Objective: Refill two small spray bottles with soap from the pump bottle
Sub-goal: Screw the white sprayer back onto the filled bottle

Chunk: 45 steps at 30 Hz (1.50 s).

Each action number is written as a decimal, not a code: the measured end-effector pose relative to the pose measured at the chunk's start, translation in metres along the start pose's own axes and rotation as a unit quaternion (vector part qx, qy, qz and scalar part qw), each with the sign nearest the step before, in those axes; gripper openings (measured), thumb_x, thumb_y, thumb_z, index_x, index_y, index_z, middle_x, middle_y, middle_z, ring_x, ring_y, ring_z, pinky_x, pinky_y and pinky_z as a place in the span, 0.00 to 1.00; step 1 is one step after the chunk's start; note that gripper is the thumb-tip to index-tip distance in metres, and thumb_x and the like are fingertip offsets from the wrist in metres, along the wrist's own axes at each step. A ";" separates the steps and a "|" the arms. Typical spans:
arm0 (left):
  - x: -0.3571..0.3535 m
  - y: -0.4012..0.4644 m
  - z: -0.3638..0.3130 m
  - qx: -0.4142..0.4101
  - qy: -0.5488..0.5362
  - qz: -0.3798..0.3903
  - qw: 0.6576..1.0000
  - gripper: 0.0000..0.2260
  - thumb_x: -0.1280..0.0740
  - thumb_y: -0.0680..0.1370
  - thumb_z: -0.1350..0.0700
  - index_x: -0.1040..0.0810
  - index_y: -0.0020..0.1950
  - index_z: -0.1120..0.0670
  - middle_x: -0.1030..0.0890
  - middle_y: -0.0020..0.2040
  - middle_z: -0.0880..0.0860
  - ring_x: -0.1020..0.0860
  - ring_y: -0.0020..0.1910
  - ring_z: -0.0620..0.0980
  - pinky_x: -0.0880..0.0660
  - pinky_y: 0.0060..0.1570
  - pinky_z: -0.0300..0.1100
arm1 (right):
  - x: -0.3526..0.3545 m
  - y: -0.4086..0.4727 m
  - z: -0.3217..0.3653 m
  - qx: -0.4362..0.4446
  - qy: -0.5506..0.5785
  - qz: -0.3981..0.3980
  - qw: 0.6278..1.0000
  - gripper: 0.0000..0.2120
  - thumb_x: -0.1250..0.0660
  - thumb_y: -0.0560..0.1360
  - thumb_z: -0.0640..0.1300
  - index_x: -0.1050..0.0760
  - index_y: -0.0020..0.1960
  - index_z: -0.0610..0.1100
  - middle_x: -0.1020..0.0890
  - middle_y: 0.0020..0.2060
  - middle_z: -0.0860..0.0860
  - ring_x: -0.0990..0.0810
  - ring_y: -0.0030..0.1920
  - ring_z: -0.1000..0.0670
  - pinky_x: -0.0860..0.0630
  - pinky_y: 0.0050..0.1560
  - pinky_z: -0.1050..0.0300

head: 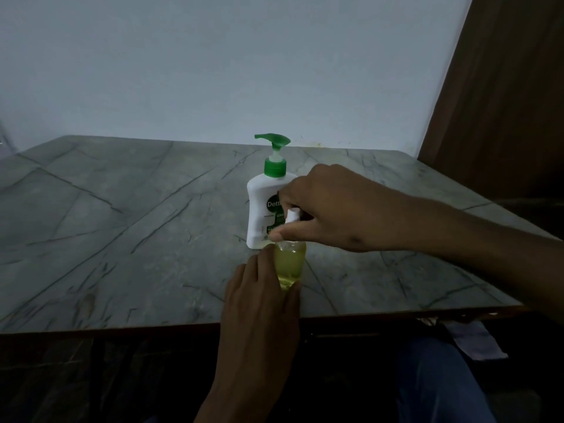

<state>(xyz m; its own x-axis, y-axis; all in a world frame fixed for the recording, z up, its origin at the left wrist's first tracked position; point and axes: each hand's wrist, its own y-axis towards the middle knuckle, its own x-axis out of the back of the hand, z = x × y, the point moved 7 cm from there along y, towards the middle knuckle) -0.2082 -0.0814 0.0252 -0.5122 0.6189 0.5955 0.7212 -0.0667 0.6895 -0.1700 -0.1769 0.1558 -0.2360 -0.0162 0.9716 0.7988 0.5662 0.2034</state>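
Our left hand clasps the bottle standing before the pump bottle; our right hand pinches its cap, perhaps screwing. A crooked cap would leak soap.

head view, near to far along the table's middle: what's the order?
Left hand → spray bottle → pump bottle → table's far edge → wall. Right hand left out: it overlaps both bottles at the spray bottle's top.
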 end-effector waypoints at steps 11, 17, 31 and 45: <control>0.004 0.001 -0.003 -0.039 -0.012 -0.050 0.998 0.15 0.29 0.76 0.57 0.19 0.60 0.63 0.16 0.48 0.58 0.19 0.45 0.54 0.21 0.42 0.47 | 0.008 -0.010 0.007 0.058 0.062 0.028 0.996 0.09 0.28 0.77 0.48 0.20 0.56 0.56 0.20 0.51 0.61 0.25 0.47 0.61 0.28 0.47 0.66; 0.000 0.000 -0.002 -0.015 0.009 -0.007 1.000 0.22 0.38 0.77 0.50 0.18 0.61 0.64 0.15 0.50 0.60 0.15 0.45 0.60 0.17 0.43 0.53 | -0.002 -0.009 0.001 0.022 0.082 0.011 0.996 0.07 0.26 0.76 0.44 0.18 0.53 0.54 0.20 0.50 0.60 0.27 0.49 0.61 0.29 0.50 0.61; 0.006 0.000 -0.013 -0.066 0.006 -0.018 0.998 0.28 0.17 0.66 0.68 0.25 0.62 0.59 0.16 0.49 0.60 0.17 0.42 0.61 0.17 0.39 0.55 | -0.014 -0.023 -0.018 -0.039 0.256 -0.081 0.963 0.11 0.21 0.72 0.46 0.17 0.53 0.52 0.17 0.43 0.58 0.19 0.45 0.60 0.23 0.45 0.65; 0.005 0.002 0.000 0.040 -0.035 0.019 0.998 0.16 0.26 0.77 0.48 0.25 0.62 0.40 0.25 0.49 0.33 0.22 0.46 0.42 0.33 0.48 0.31 | -0.092 -0.094 -0.003 -0.218 0.423 -0.293 0.829 0.17 0.26 0.77 0.45 0.21 0.65 0.54 0.17 0.54 0.62 0.19 0.57 0.62 0.21 0.58 0.64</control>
<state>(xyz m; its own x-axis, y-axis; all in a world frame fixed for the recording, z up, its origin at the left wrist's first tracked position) -0.2093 -0.0781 0.0298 -0.4517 0.6706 0.5885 0.7758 -0.0305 0.6303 -0.2216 -0.2312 0.0481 -0.3279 -0.8606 0.3896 0.8520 -0.0911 0.5156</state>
